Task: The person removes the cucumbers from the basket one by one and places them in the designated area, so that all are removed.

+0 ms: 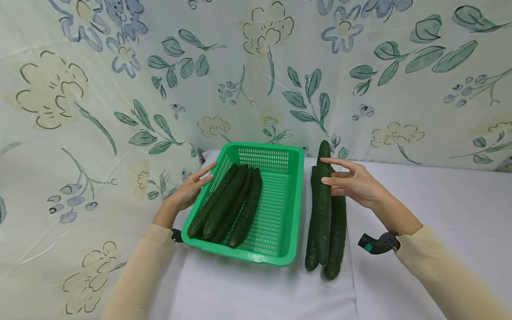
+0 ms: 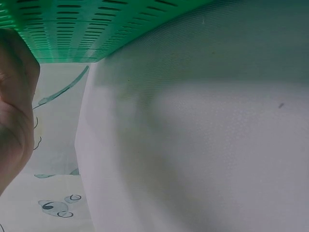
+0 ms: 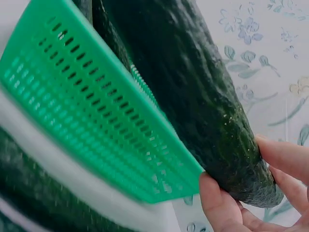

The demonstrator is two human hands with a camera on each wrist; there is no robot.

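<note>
In the head view a green basket (image 1: 298, 209) holds several cucumbers (image 1: 224, 206) along its left side. My left hand (image 1: 190, 191) rests against the basket's left rim; in the left wrist view that hand (image 2: 14, 106) is beside the perforated wall (image 2: 72, 34). With thumb and fingers, my right hand (image 1: 356, 183) grips a cucumber (image 1: 323, 209) near its far end, above other cucumbers (image 1: 338, 240) lying right of the basket. The right wrist view shows the fingers of the right hand (image 3: 260, 193) round the end of the held cucumber (image 3: 207, 101).
A white cloth (image 1: 256, 289) covers the table under the basket and cucumbers. Behind and to the left hangs a floral-patterned cloth (image 1: 248, 66). In the right wrist view the basket's wall (image 3: 91, 101) is close beside the held cucumber.
</note>
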